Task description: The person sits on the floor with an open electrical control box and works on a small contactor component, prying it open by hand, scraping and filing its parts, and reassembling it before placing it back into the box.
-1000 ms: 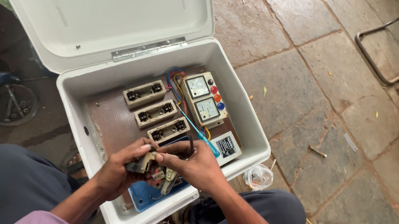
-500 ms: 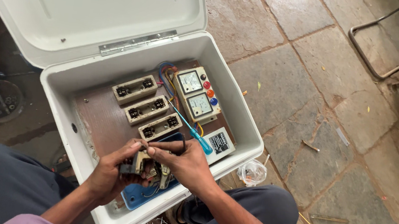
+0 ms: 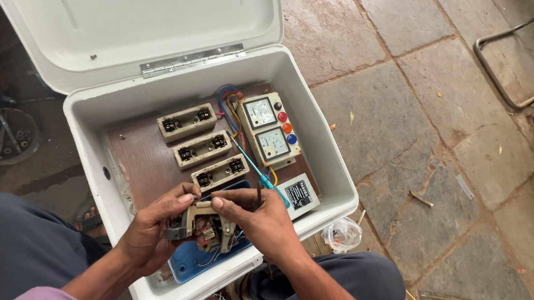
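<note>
Left hand [image 3: 149, 234] grasps a beige switch part [image 3: 199, 225] with exposed metal; right hand [image 3: 264, 222] grasps a screwdriver [image 3: 257, 173]

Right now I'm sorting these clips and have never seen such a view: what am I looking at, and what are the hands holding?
The camera sits on a person's head and looks down at their own two hands. In front lies an open white metal box with its lid up, on a stone floor. Inside are three beige oblong fuse holders and two square dial meters. The left hand holds a small beige electrical part; the right hand touches it and holds a thin blue-handled screwdriver.
</note>
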